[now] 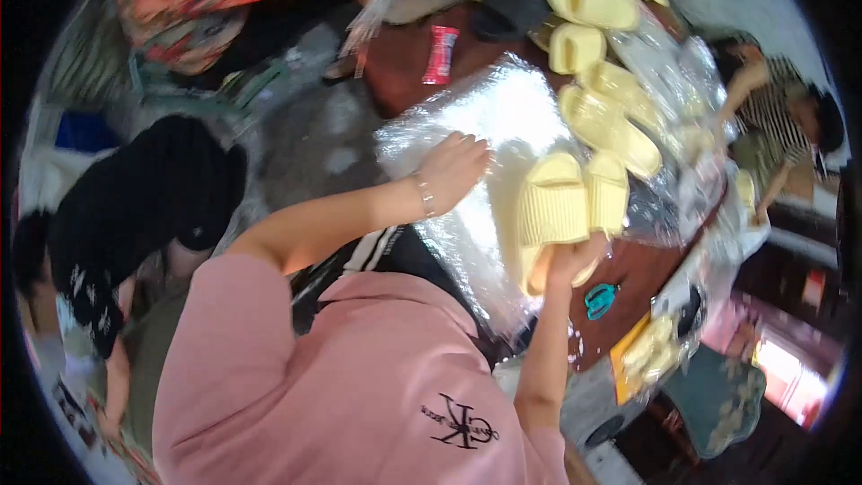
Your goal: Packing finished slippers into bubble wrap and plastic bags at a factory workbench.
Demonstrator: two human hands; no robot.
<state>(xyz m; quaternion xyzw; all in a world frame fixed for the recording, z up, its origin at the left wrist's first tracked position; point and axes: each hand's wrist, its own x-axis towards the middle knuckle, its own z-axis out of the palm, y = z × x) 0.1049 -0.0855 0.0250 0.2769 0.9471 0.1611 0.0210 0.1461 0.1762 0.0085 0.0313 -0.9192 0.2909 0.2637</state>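
Observation:
My left hand (453, 171) lies flat, fingers spread, on a stack of clear plastic bags (503, 108) spread over the brown table (400, 67). A bracelet circles that wrist. My right hand (575, 260) grips a pair of pale yellow slippers (558, 202) from below, holding them at the stack's right edge. Both of my arms reach out from a pink shirt.
Several more yellow slippers (593, 0) lie along the table's far side, some in clear wrap. A red packet (440, 54) and a teal object (600, 299) rest on the table. A person in black (144, 207) crouches left; another in a striped top (790, 117) sits right.

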